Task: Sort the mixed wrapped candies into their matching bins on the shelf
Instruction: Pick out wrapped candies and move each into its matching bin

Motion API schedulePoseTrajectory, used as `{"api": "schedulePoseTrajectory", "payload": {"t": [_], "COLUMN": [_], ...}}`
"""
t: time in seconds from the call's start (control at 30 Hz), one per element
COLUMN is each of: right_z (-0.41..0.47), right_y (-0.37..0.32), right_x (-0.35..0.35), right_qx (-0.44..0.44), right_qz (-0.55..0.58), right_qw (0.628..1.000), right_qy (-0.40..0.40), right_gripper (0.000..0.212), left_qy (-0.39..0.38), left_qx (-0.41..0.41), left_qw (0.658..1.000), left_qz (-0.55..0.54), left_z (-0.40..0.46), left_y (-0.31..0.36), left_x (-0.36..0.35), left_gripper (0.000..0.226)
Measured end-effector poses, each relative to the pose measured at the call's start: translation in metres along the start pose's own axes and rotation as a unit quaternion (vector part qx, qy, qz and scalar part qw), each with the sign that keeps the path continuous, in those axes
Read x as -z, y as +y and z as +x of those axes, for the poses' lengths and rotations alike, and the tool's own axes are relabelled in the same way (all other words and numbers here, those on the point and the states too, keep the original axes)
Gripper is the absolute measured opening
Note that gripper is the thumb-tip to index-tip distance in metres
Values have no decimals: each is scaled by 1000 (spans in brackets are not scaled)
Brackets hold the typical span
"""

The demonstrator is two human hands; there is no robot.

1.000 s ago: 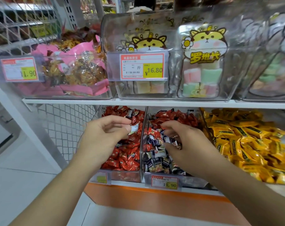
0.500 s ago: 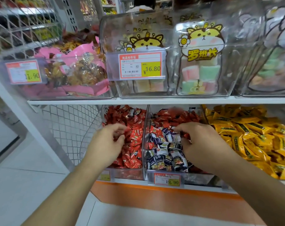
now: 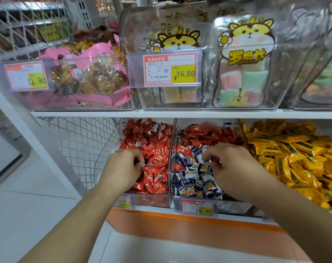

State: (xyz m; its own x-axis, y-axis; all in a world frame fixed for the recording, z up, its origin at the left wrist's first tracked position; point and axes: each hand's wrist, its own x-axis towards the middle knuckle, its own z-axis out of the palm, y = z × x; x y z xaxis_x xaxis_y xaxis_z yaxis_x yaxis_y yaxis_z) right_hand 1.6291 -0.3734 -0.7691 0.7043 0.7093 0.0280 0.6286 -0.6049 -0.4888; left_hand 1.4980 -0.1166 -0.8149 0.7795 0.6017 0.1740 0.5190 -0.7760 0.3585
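Right hand [image 3: 231, 168] curled into mixed bin [image 3: 171, 158], pinching dark-wrapped candies [image 3: 191, 173]; left hand [image 3: 123, 168] curled in red candies [image 3: 153, 149].
Left pinch cannot be told. Loose wrappers may be dropped into wrong bin.

Red foil-wrapped candies [image 3: 153, 158], navy-and-white wrapped candies [image 3: 191, 173] under red ones, yellow wrapped bars with dark labels [image 3: 294, 154], pink snack bags [image 3: 89, 80], orange-and-yellow price tags [image 3: 170, 70]
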Motion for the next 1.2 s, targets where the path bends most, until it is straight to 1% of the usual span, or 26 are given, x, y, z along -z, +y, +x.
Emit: {"api": "schedulePoseTrajectory", "payload": {"t": [0.03, 0.1, 0.2, 0.27, 0.33, 0.4, 0.43, 0.53, 0.6, 0.63, 0.73, 0.77, 0.87, 0.93, 1.0, 1.07, 1.13, 1.2], "right_z": [0, -1, -4, -5, -8, -11, -12, -13, -11, -10, -9, -8, -6, -4, -2, -1, 1, 2], "right_y": [-1, -3, -6, -8, -12, -16, -18, -20, -15, -11, -2, 0, 4, 8, 12, 16, 19, 20], "right_x": [0, 1, 1, 0, 0, 0, 0, -2, -2, -1, 0, 0, -2, -5, -6, -5, -4, -3], "right_qx": [2, 5, 27, 50, 70, 91, 102, 104, 73, 55, 1, -7, -8, -5, -3, 1, 5, 12], "right_qz": [0, 3, 13, 33, 64, 95, 105, 104, 77, 61, 18, 12, 11, 5, -3, -15, -27, -35], "right_qw": [1000, 1000, 999, 998, 995, 991, 988, 987, 991, 994, 999, 999, 999, 999, 999, 998, 998, 998], "right_qy": [2, 8, 17, 20, 22, 32, 40, 67, 76, 71, 35, 33, 47, 52, 54, 55, 53, 49], "right_gripper": [30, 31, 39, 47, 54, 51, 43, 9, 5, 6, 39, 44, 38, 33, 32, 30, 29, 28], "left_qy": [9, 35, 61, 55, 36, 8, -8, -39, -33, -22, 17, 30, 70, 95, 104, 83, 52, 38], "left_qx": [6, 21, 21, 13, 5, -14, -29, -65, -78, -80, -59, -44, -11, -12, -22, -24, -14, -11], "left_qw": [1000, 995, 973, 947, 920, 905, 903, 909, 924, 932, 954, 959, 969, 976, 982, 989, 992, 994], "left_qz": [-18, -89, -221, -316, -389, -425, -430, -409, -373, -353, -293, -279, -237, -193, -157, -119, -110, -99], "left_z": [-1, -3, -9, -17, -27, -35, -39, -42, -39, -36, -15, -5, 33, 59, 82, 101, 113, 120], "left_y": [0, 3, 18, 36, 59, 79, 86, 93, 90, 86, 68, 60, 42, 35, 35, 38, 41, 43], "left_x": [2, 11, 29, 42, 48, 47, 44, 33, 27, 24, 14, 10, -5, -17, -27, -35, -42, -47], "left_gripper": [22, 21, 14, 10, 8, 7, 7, 9, 10, 11, 12, 13, 13, 15, 20, 29, 35, 28]}}
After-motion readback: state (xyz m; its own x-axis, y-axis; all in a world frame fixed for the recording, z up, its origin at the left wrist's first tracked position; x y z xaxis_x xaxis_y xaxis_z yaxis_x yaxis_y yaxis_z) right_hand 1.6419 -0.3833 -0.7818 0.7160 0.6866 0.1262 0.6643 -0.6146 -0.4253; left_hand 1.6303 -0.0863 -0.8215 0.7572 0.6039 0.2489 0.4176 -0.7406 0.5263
